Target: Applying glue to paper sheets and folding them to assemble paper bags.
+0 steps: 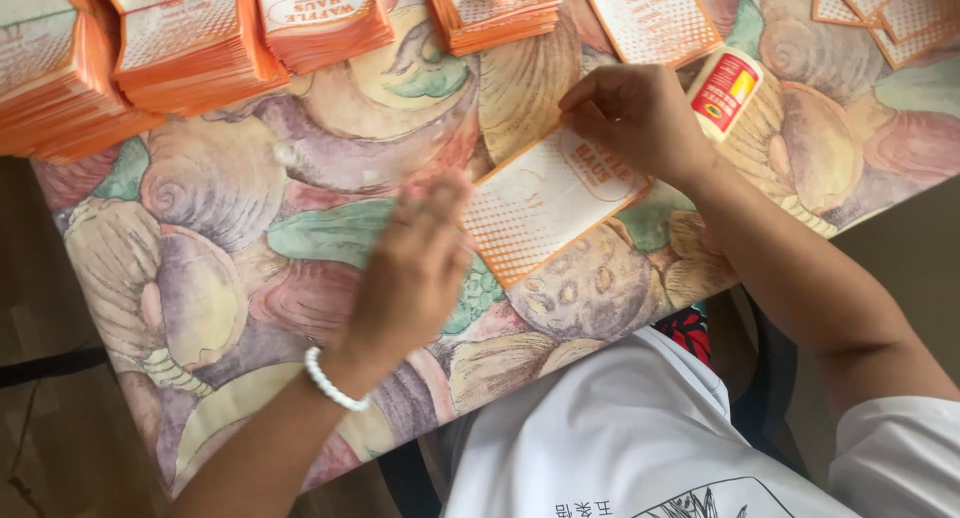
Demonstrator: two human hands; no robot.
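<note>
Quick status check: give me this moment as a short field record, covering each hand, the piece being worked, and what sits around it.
left hand: flat, blurred, at the left edge of the paper bag
right hand: fingertips pressing the bag's upper corner
paper bag: orange and white, lying flat and tilted on the table
glue bottle: lying beside the right hand
bag stacks: orange, along the far edge
table: shell-patterned cover

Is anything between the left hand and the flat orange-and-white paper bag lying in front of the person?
Nothing visible. The left hand is blurred at the left edge of the flat orange-and-white paper bag, with only bare shell-patterned tablecloth around it. The right hand already presses the bag's far corner. The glue bottle lies off to the right.
</note>
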